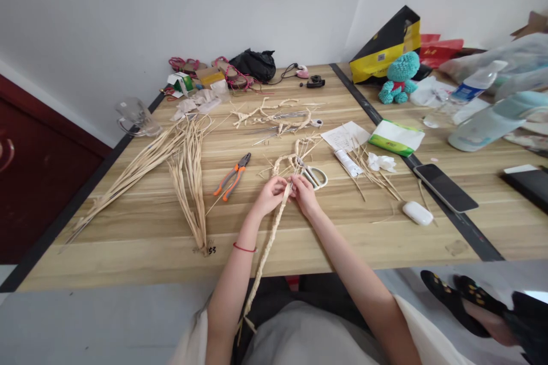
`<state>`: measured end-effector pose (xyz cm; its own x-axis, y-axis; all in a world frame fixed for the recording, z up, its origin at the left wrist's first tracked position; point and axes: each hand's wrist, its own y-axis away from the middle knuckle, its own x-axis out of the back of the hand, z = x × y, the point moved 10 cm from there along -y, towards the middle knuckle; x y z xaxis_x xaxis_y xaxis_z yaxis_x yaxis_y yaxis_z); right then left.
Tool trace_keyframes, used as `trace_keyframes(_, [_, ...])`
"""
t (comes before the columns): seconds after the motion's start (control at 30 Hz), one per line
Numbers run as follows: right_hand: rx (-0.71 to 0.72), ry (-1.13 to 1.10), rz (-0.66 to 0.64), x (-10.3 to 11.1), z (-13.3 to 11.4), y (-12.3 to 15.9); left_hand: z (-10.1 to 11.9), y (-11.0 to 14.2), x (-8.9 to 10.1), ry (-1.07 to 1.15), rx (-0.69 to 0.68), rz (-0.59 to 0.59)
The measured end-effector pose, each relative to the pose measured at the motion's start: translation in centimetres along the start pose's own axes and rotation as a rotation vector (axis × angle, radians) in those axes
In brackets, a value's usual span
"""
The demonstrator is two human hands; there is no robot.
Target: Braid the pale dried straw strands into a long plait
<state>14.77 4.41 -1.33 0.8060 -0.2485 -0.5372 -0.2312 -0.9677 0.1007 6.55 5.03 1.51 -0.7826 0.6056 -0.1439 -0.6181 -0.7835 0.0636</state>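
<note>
A long pale straw braid [270,242] runs from my hands down over the table's front edge to my lap, ending in loose strands. My left hand [273,193] is closed round the upper part of this braid. Close beside it, my right hand [303,194] has its fingers pinched at the same spot, where strands fan out; exactly what they grip is too small to tell. Just beyond my fingers the braided piece curves away [283,161] over the table. Scissors with pale handles [315,178] lie against my right fingertips, partly covered by straw.
Orange-handled pliers [232,177] and straw bundles [190,182] lie left. Behind are more braided pieces [295,122] with metal rods. To the right are a white tube [348,163], loose straw, a tissue pack [396,137], a phone [445,187], a white case [418,213] and bottles [496,120].
</note>
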Motion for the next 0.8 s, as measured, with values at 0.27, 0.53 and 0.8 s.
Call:
trace_keyframes(0.27, [-0.055,0.07,0.002,0.4,0.7,0.0,-0.4,0.0,-0.6,-0.049,0.023,0.024])
trace_keyframes(0.53, [0.023,0.088,0.037,0.5,-0.5,0.2,0.3,0.1,-0.6,-0.124,-0.042,0.04])
trace_keyframes(0.8, [0.019,0.094,0.036,0.6,-0.2,0.0,0.4,0.1,-0.9,-0.037,-0.068,0.046])
